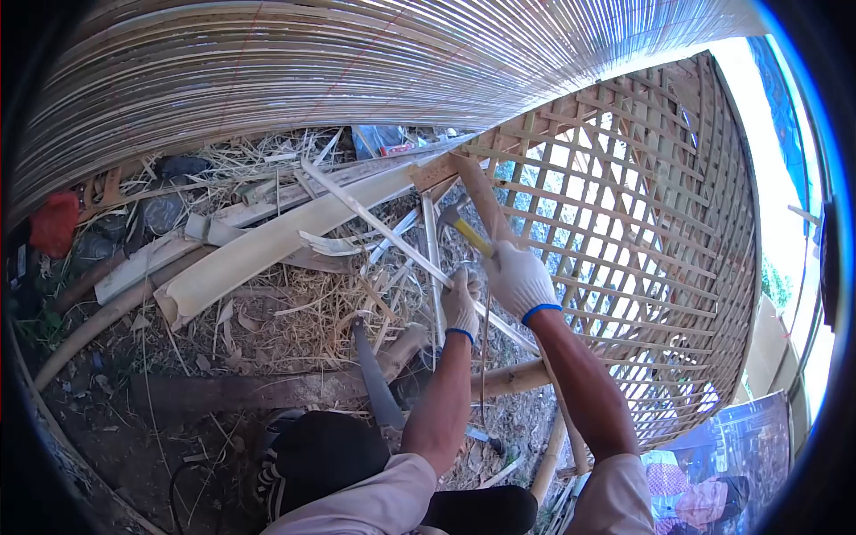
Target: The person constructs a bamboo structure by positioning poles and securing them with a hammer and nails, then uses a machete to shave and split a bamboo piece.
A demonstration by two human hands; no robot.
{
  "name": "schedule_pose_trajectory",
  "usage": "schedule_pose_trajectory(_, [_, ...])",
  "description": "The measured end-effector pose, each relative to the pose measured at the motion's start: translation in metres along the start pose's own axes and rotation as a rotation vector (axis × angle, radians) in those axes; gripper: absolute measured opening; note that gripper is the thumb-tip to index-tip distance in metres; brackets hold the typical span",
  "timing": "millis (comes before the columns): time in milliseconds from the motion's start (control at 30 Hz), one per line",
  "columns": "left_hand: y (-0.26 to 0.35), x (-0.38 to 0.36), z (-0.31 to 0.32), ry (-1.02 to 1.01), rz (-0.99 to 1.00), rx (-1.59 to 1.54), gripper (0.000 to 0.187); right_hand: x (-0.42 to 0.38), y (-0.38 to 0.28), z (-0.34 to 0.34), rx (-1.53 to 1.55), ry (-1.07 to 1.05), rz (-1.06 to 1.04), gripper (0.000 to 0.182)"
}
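Note:
My right hand (pixel 522 278), in a white glove with a blue cuff, is closed around the yellow handle of a claw hammer (pixel 468 228), whose metal head is raised up and to the left. Just left of it, my left hand (pixel 461 308), also gloved, has its fingers closed on a long thin bamboo strip (pixel 370 216) that slants from upper left to lower right. Beyond the hammer stands a thick bamboo pole (pixel 482 192), beside a lattice of crossed strips (pixel 624 205).
A split bamboo trough (pixel 267 242) and planks lie at the left over shavings. A handsaw (pixel 374 374) leans near my knees. A slatted screen (pixel 294 71) hangs overhead. A red object (pixel 54 225) lies far left, and a printed banner (pixel 731 446) is at lower right.

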State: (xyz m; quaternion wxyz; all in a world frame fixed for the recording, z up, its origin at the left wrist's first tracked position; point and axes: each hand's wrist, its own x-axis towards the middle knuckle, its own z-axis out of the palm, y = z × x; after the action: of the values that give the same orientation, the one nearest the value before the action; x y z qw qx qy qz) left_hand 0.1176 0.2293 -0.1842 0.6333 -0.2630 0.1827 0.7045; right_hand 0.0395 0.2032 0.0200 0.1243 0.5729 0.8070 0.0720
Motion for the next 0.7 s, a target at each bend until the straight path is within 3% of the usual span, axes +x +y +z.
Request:
schedule_pose_trajectory(267, [0.020, -0.008, -0.009, 0.062, 0.156, 0.059, 0.024, -0.013, 0.000, 0.025, 0.048, 0.078, 0.059, 0.030])
schedule_pose_trajectory(367, [0.040, -0.021, -0.006, 0.075, 0.197, 0.093, 0.025, -0.034, 0.005, 0.031, 0.157, 0.148, -0.005, 0.026])
schedule_pose_trajectory(433, [0.048, -0.016, -0.014, 0.073, 0.203, 0.147, 0.027, -0.060, 0.007, 0.028, 0.256, 0.123, 0.058, 0.026])
schedule_pose_trajectory(567, [0.055, -0.005, -0.024, 0.147, 0.439, 0.510, 0.041, -0.121, 0.049, 0.082, 0.443, 0.238, 0.179, 0.039])
schedule_pose_trajectory(700, [0.082, -0.053, 0.015, 0.109, 0.597, 0.816, 0.053, -0.205, 0.079, 0.113, 0.639, 0.068, 0.339, 0.052])
